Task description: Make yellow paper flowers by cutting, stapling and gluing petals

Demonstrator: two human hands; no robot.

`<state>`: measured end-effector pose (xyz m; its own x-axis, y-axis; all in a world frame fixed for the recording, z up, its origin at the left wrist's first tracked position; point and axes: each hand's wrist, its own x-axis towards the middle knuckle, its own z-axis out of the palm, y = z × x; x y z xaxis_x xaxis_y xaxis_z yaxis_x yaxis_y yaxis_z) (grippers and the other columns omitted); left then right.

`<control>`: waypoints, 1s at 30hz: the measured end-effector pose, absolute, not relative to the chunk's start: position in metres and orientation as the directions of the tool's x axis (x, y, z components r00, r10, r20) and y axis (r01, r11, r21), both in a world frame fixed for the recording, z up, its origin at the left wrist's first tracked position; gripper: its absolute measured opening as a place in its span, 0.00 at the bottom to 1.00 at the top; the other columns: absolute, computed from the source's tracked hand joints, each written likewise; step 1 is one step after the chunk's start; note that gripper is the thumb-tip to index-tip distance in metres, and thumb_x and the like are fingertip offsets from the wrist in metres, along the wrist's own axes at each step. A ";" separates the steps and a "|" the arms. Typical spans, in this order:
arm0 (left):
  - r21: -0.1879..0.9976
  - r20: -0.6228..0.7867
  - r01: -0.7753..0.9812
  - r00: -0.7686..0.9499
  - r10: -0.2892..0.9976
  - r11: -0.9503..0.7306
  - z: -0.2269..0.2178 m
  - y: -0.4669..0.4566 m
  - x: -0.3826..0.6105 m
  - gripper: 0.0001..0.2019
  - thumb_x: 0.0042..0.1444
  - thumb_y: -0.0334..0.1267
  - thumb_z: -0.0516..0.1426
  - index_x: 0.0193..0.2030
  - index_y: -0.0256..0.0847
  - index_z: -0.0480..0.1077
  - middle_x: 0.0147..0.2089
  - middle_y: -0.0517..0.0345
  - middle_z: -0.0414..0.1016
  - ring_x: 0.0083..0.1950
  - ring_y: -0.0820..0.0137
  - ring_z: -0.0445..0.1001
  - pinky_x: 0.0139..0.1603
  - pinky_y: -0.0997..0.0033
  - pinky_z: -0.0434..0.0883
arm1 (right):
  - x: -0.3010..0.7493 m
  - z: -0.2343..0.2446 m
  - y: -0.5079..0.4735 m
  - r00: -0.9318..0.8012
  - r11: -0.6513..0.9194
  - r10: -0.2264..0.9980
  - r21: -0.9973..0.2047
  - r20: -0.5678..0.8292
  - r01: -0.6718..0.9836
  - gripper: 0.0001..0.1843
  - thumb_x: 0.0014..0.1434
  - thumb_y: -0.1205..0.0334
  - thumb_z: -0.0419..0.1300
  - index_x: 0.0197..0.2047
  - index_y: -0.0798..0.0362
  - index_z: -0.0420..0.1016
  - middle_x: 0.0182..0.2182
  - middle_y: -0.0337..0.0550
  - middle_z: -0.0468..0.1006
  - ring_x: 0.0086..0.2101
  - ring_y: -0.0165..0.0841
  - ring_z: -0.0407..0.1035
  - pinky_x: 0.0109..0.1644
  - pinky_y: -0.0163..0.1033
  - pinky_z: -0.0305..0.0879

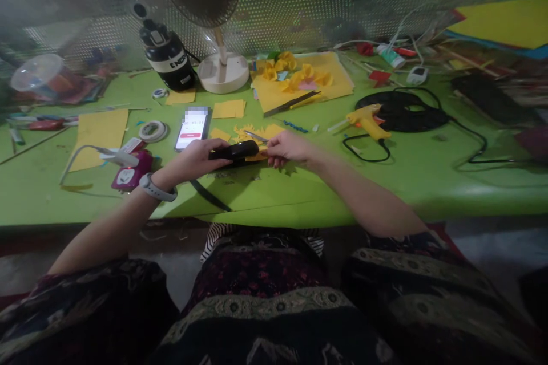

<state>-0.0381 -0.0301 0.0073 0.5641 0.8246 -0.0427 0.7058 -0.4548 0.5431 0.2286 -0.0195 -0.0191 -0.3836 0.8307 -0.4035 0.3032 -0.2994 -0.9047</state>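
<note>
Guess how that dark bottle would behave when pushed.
The dark bottle is taller than wide, so a high push might tip it. Its opaque side hides the contents, so its weight is uncertain. Pushed right, it would probably bump the white fan base beside it.

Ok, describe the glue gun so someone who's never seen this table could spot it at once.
On the green table, look to the right of the person's right hand. The glue gun lies there, at the left edge of a flat black round thing. Its yellow body, with a pale stick poking out leftward, sets it apart from that black neighbour.
</note>
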 end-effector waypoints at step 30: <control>0.160 0.441 0.720 0.560 0.701 -0.675 -0.019 -0.052 -0.021 0.15 0.61 0.44 0.59 0.52 0.41 0.73 0.46 0.48 0.78 0.45 0.61 0.75 0.46 0.59 0.71 | 0.217 -0.009 -0.028 -0.339 -0.304 0.822 -0.855 -0.458 0.419 0.14 0.61 0.77 0.63 0.24 0.58 0.72 0.18 0.40 0.78 0.17 0.24 0.70 0.19 0.25 0.66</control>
